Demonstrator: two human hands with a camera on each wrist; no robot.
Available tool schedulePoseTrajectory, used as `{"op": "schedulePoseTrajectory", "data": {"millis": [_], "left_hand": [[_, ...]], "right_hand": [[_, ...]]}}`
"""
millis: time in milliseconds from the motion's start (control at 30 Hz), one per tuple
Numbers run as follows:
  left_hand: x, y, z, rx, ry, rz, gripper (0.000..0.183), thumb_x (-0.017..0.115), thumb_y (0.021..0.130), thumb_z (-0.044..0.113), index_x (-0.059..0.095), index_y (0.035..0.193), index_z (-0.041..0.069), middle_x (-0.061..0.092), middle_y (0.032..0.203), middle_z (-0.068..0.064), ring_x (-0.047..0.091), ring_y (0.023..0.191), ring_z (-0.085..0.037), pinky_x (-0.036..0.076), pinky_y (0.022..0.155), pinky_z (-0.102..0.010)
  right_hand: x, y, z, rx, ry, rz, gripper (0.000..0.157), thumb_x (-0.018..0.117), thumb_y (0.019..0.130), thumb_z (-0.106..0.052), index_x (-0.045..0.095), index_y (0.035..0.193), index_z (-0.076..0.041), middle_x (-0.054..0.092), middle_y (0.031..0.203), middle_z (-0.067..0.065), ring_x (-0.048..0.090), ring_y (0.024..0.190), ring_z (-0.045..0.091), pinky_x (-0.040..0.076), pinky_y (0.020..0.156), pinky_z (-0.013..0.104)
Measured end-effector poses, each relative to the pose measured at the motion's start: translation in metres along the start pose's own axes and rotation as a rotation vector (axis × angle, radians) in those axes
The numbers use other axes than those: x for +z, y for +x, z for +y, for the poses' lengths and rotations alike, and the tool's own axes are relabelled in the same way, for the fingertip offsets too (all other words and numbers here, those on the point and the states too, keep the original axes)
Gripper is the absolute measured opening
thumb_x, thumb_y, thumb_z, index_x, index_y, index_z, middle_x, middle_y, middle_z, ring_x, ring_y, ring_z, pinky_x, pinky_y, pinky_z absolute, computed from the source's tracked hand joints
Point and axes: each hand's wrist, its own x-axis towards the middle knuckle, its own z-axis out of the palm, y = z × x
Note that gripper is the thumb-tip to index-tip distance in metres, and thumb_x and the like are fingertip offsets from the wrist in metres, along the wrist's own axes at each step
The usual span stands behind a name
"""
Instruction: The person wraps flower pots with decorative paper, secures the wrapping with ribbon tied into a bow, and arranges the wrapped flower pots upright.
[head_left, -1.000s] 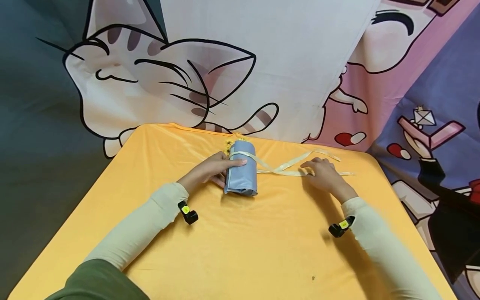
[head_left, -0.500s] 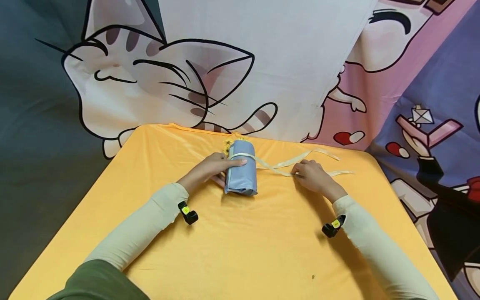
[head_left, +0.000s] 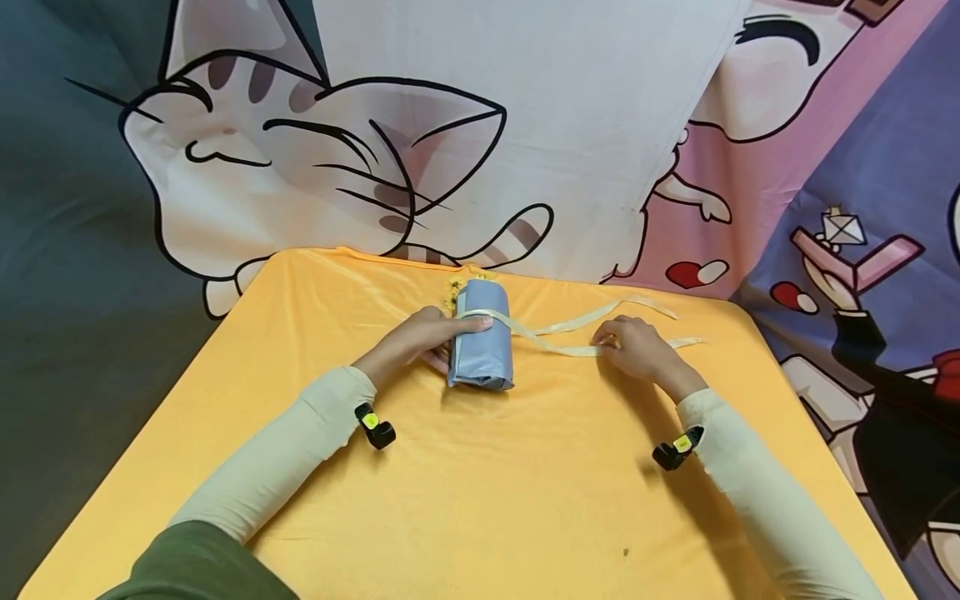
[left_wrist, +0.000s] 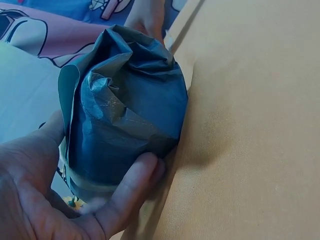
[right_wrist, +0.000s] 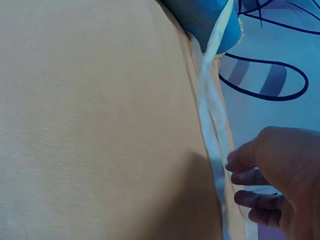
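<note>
The left hand (head_left: pixel 430 330) grips the blue-wrapped bundle (head_left: pixel 482 357) on the worktop (head_left: pixel 495 483), presumably to steady it; the right hand (head_left: pixel 633 346), fingers bent, is beside the looped ribbon (head_left: pixel 581 351) (whether pinching it, I cannot tell).

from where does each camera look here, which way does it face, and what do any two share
Head: on the person's head, facing forward and down at the table, bundle and ribbon; both sleeves, left hand and right hand show.
Left wrist: on the left wrist, facing the bundle's crumpled end; the left hand grips it, part of the right hand beyond.
Right wrist: on the right wrist, facing along the ribbon toward the bundle; only the right hand shows.
Both wrist views share the bundle, table and right hand.
</note>
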Motion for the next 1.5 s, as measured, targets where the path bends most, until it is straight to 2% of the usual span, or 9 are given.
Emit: {"op": "schedulePoseTrajectory", "data": {"millis": [467, 600, 700, 867, 1000, 1133, 1233, 1367, 1500], "left_hand": [[0.003, 0.002, 0.003, -0.140, -0.074, -0.064, 0.083, 0.081, 0.093, 0.071, 0.073, 0.125, -0.005, 0.081, 0.083, -0.013, 0.080, 0.065, -0.023, 0.072, 0.069, -0.042], [0.001, 0.003, 0.003, -0.153, -0.089, -0.083, 0.082, 0.081, 0.095, 0.069, 0.070, 0.132, -0.003, 0.081, 0.089, -0.014, 0.080, 0.068, -0.022, 0.071, 0.069, -0.039], [-0.001, 0.003, 0.003, -0.163, -0.083, -0.088, 0.082, 0.081, 0.095, 0.068, 0.069, 0.133, -0.003, 0.081, 0.091, -0.014, 0.080, 0.069, -0.021, 0.071, 0.069, -0.038], [0.000, 0.003, 0.001, -0.168, -0.080, -0.095, 0.081, 0.081, 0.096, 0.068, 0.069, 0.134, -0.003, 0.081, 0.092, -0.014, 0.080, 0.071, -0.022, 0.071, 0.070, -0.039], [0.003, 0.005, -0.001, -0.160, -0.092, -0.103, 0.080, 0.081, 0.096, 0.067, 0.070, 0.133, -0.003, 0.082, 0.092, -0.015, 0.081, 0.072, -0.023, 0.072, 0.071, -0.041], [0.006, 0.004, 0.000, -0.156, -0.098, -0.107, 0.079, 0.081, 0.096, 0.068, 0.071, 0.132, -0.002, 0.083, 0.091, -0.014, 0.082, 0.071, -0.023, 0.071, 0.070, -0.040], [0.008, 0.005, 0.001, -0.158, -0.093, -0.108, 0.078, 0.081, 0.096, 0.067, 0.072, 0.131, -0.002, 0.083, 0.090, -0.014, 0.082, 0.069, -0.023, 0.071, 0.069, -0.040], [0.007, 0.006, 0.004, -0.150, -0.078, -0.102, 0.077, 0.081, 0.096, 0.066, 0.073, 0.129, -0.003, 0.083, 0.089, -0.014, 0.081, 0.069, -0.022, 0.071, 0.068, -0.039], [0.004, 0.005, 0.006, -0.144, -0.071, -0.088, 0.072, 0.082, 0.097, 0.064, 0.074, 0.122, -0.003, 0.082, 0.088, -0.012, 0.080, 0.069, -0.021, 0.071, 0.067, -0.038]], "right_hand": [[-0.019, 0.014, 0.024, 0.342, 0.135, 0.061, 0.037, 0.056, 0.107, -0.021, 0.075, 0.125, 0.005, 0.077, 0.125, 0.027, 0.070, 0.107, 0.041, 0.059, 0.095, 0.057], [-0.013, 0.030, 0.029, 0.432, 0.194, 0.045, 0.031, 0.057, 0.107, -0.026, 0.071, 0.094, -0.001, 0.069, 0.082, 0.011, 0.059, 0.075, 0.026, 0.050, 0.073, 0.041], [-0.009, 0.042, 0.029, 0.507, 0.263, 0.019, 0.050, 0.057, 0.112, -0.038, 0.054, 0.070, -0.012, 0.045, 0.058, -0.002, 0.042, 0.054, 0.017, 0.039, 0.059, 0.034], [-0.007, 0.052, 0.024, 0.628, 0.333, 0.015, 0.067, 0.055, 0.114, -0.058, 0.046, 0.059, -0.020, 0.036, 0.051, -0.005, 0.035, 0.048, 0.014, 0.031, 0.051, 0.031], [-0.003, 0.062, 0.029, 0.656, 0.298, 0.016, 0.056, 0.061, 0.110, -0.043, 0.045, 0.062, -0.019, 0.034, 0.055, -0.005, 0.038, 0.052, 0.015, 0.031, 0.052, 0.032], [-0.003, 0.073, 0.032, 0.605, 0.278, 0.020, 0.038, 0.056, 0.105, -0.016, 0.046, 0.068, -0.015, 0.035, 0.059, -0.003, 0.038, 0.054, 0.015, 0.035, 0.055, 0.031], [-0.010, 0.077, 0.014, 0.499, 0.364, 0.065, 0.022, 0.050, 0.110, -0.013, 0.060, 0.093, -0.003, 0.057, 0.077, 0.005, 0.054, 0.063, 0.017, 0.051, 0.060, 0.031], [-0.024, 0.086, -0.040, 0.308, 0.443, 0.178, 0.033, 0.052, 0.118, -0.019, 0.058, 0.141, 0.004, 0.072, 0.115, 0.024, 0.074, 0.091, 0.030, 0.065, 0.078, 0.036], [-0.032, 0.101, -0.112, 0.050, 0.384, 0.288, 0.031, 0.058, 0.119, -0.022, 0.067, 0.140, -0.002, 0.078, 0.114, 0.023, 0.074, 0.092, 0.032, 0.060, 0.076, 0.034]]}}
